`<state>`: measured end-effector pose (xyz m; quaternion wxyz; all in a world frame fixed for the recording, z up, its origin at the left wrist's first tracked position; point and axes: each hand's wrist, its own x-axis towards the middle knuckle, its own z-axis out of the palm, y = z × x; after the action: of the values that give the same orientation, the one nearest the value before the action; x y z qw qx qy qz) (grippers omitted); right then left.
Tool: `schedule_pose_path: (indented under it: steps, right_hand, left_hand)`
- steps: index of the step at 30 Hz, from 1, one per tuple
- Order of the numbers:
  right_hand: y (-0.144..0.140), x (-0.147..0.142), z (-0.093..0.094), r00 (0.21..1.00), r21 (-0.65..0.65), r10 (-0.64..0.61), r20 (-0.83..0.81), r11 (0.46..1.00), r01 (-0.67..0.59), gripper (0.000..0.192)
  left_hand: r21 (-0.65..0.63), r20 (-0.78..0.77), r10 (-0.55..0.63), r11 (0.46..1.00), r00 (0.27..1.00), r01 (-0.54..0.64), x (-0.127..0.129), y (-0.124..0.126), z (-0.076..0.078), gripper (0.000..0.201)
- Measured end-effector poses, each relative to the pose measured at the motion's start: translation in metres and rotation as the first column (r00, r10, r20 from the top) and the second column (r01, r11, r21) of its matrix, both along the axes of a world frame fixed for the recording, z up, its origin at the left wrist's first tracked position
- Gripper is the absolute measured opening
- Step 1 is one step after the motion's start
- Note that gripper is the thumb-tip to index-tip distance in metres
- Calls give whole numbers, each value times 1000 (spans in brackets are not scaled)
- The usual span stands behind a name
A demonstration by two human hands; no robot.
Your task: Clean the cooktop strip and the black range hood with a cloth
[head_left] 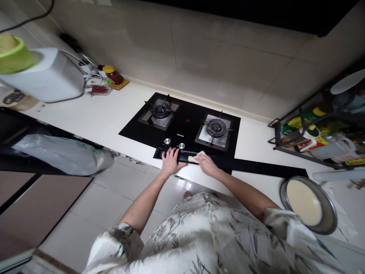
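Observation:
A long black panel (pixel 265 167) lies across the front of the black gas hob (pixel 186 129) and reaches far along the counter to the right. On its left part rests my left hand (pixel 170 161), palm down, fingers spread over the surface and thumb out to the side. My right hand (pixel 208 165) is closed around a cream cloth (pixel 194 158), which touches the panel a little further right. Just behind my left hand are two silver knobs, the left knob (pixel 167 142) and the right knob (pixel 181 145). Part of the cloth is hidden under my right fingers.
A metal bowl (pixel 330 213) of pale liquid stands at the right, near the panel's end. Behind it is a dark rack (pixel 273 133) of bottles. At the left are a white appliance (pixel 57 76), a yellow-lidded jar (pixel 113 76) and a plastic bag (pixel 71 154).

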<state>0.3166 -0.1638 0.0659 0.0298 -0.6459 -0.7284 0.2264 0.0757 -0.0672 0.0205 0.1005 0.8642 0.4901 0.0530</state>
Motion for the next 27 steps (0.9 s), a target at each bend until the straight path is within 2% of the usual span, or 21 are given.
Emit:
schedule_pose_path:
  steps: [2, 5, 8, 11, 14, 16, 17, 19, 23, 25, 27]
  right_hand:
    - [12, -14, -3, 999, -27, 33, -26, 999, -34, 52]
    - [6, 0, -6, 1000, -49, 9, -10, 999, -10, 50]
    - [-27, 48, -6, 996, -49, -72, 46, 996, 74, 50]
    - [-71, 115, 1, 969, -64, -202, 140, 975, 213, 49]
    - [-107, 179, 18, 881, -91, -358, 310, 911, 402, 47]
    - [-119, 204, 32, 800, -120, -426, 423, 849, 515, 44]
    - [-119, 206, 38, 770, -131, -443, 459, 824, 552, 42]
    - [-106, 187, 43, 759, -145, -447, 473, 811, 567, 37]
    - [-45, 85, 29, 858, -179, -370, 357, 874, 451, 31]
    - [-18, 45, 22, 902, -191, -331, 275, 901, 389, 32]
    - [-10, 39, 22, 912, -226, -332, 240, 895, 385, 30]
  left_hand:
    - [20, -28, -12, 1000, 1000, 13, -1, 1, -1, 91]
    - [32, -48, -34, 999, 998, 35, -4, 4, -2, 87]
    - [15, -34, -34, 999, 999, 35, -5, 7, 0, 83]
    - [-1, -34, -17, 1000, 999, 17, -5, 7, 3, 80]
    - [6, -48, -10, 1000, 999, 11, -4, 6, 5, 81]
    - [8, -48, -10, 1000, 999, 10, -3, 5, 5, 81]
    - [6, -48, -10, 1000, 999, 10, -3, 5, 5, 82]
    - [0, -53, -15, 1000, 998, 15, -2, 6, 5, 84]
    - [11, -79, -32, 999, 996, 33, 0, 6, 5, 86]
    - [26, -94, -31, 999, 995, 33, 0, 5, 6, 86]
    - [30, -118, -23, 999, 993, 27, 0, 5, 7, 85]
